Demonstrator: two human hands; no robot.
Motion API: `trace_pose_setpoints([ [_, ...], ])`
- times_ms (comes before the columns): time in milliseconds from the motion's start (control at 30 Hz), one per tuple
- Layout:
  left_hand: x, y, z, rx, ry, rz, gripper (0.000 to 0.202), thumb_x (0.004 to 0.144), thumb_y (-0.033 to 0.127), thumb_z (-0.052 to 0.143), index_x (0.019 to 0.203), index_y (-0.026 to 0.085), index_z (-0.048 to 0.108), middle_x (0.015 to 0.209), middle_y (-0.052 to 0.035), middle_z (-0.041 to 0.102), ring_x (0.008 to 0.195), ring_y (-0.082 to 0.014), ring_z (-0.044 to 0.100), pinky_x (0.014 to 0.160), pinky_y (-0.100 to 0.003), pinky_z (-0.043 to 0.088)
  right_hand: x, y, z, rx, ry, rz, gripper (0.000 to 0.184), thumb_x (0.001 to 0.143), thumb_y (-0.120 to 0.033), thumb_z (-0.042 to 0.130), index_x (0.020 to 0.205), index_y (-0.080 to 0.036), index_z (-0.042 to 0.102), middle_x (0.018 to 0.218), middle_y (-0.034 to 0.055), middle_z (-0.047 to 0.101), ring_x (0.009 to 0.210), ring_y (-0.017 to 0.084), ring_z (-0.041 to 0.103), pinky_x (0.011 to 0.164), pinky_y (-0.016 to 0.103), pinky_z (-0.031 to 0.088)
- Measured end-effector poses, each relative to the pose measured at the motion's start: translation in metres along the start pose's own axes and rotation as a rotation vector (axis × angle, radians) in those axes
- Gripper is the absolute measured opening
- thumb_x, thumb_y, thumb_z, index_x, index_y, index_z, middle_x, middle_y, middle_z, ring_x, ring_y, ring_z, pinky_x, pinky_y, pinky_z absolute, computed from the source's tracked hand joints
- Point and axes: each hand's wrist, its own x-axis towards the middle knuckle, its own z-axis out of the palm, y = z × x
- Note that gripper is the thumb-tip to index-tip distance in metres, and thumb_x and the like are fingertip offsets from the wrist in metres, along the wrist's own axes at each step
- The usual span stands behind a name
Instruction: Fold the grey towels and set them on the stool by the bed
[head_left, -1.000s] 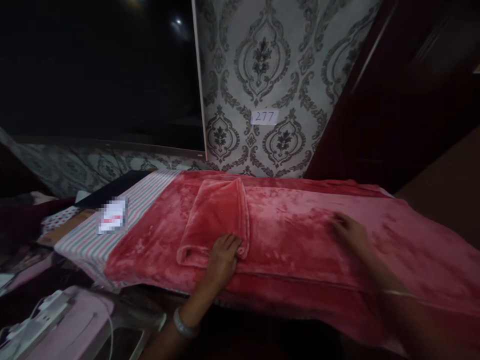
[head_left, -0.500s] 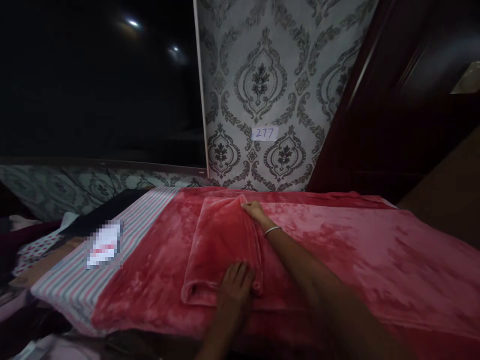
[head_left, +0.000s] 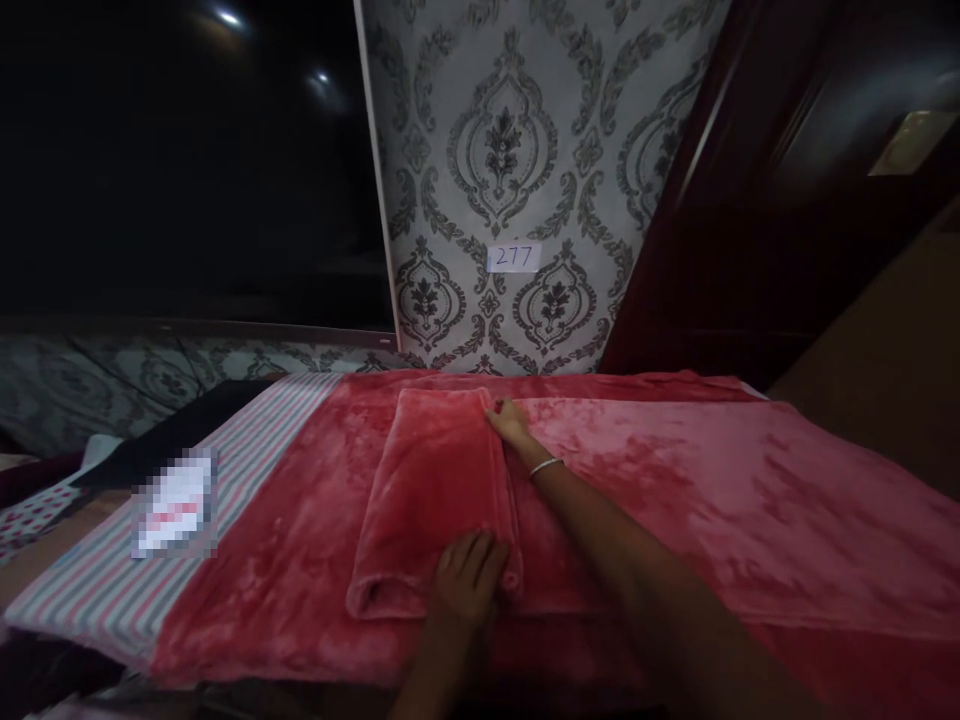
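A folded red plush blanket section point(head_left: 431, 490) lies on top of a larger spread pink-red blanket point(head_left: 660, 480). My left hand point(head_left: 465, 580) rests at its near right corner, fingers stretched over the top and thumb hidden. At the far right corner, my right hand point(head_left: 511, 422) has thumb and fingers closed on the blanket's edge. A thin bracelet point(head_left: 546, 466) circles the right wrist. Rolled layers of the fold show along the near edge.
A striped cloth border point(head_left: 247, 440) runs along the left, with a blurred white label point(head_left: 176, 505) on it. Behind are a large dark screen point(head_left: 187, 180), patterned wallpaper point(head_left: 502, 150) with a "277" paper point(head_left: 514, 257), and a dark wooden door point(head_left: 787, 200).
The fold's far right corner, peaked before, now lies flatter and squarer. Both hands stay at the same corners. The camera view has shifted slightly right.
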Motion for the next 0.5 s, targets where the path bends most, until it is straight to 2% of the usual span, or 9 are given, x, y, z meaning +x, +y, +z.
trace_pose_setpoints([
  [67,0.002,0.0,-0.004,-0.003,-0.024,-0.007,0.052,0.078,0.001,0.045,0.122,0.017,0.067,0.12,-0.0138,0.074,0.114,-0.0275,0.066,0.097,-0.044,0.052,-0.003,-0.009,0.004,0.022,-0.007,-0.034,0.046,0.086,-0.023,0.067,0.132,-0.018,0.063,0.114,0.0119,0.073,0.106,0.025,0.069,0.093,0.033,0.052],
  [133,0.007,-0.001,-0.01,-0.008,-0.034,-0.01,0.051,0.078,0.001,0.045,0.12,0.016,0.068,0.119,-0.0131,0.074,0.114,-0.0272,0.066,0.095,-0.043,0.052,-0.005,-0.02,0.004,0.053,-0.01,-0.085,0.053,0.087,-0.017,0.063,0.139,-0.02,0.058,0.124,0.0112,0.07,0.115,0.024,0.066,0.101,0.035,0.05],
  [267,0.026,0.002,-0.021,0.013,-0.019,-0.023,0.052,0.081,0.001,0.045,0.126,0.019,0.066,0.121,-0.0119,0.073,0.115,-0.0276,0.065,0.092,-0.042,0.05,-0.003,-0.025,-0.017,0.113,0.046,-0.156,0.06,0.089,-0.007,0.051,0.147,-0.021,0.05,0.143,0.0091,0.059,0.131,0.02,0.055,0.113,0.032,0.042],
  [367,0.044,0.016,-0.016,0.01,-0.045,0.043,0.052,0.079,0.003,0.05,0.126,0.02,0.065,0.119,-0.0109,0.073,0.105,-0.0271,0.066,0.085,-0.041,0.051,-0.004,-0.008,-0.039,0.119,0.106,-0.097,0.062,0.091,-0.007,0.047,0.152,-0.019,0.044,0.146,0.013,0.056,0.134,0.024,0.053,0.115,0.039,0.041],
  [500,0.05,0.041,0.004,0.002,-0.244,0.076,0.043,0.077,0.005,0.055,0.115,0.02,0.069,0.111,-0.0093,0.074,0.092,-0.0254,0.065,0.075,-0.038,0.051,-0.015,0.026,-0.051,0.112,0.079,0.007,0.058,0.085,-0.007,0.058,0.142,-0.015,0.054,0.134,0.0164,0.064,0.124,0.028,0.062,0.109,0.041,0.046],
])
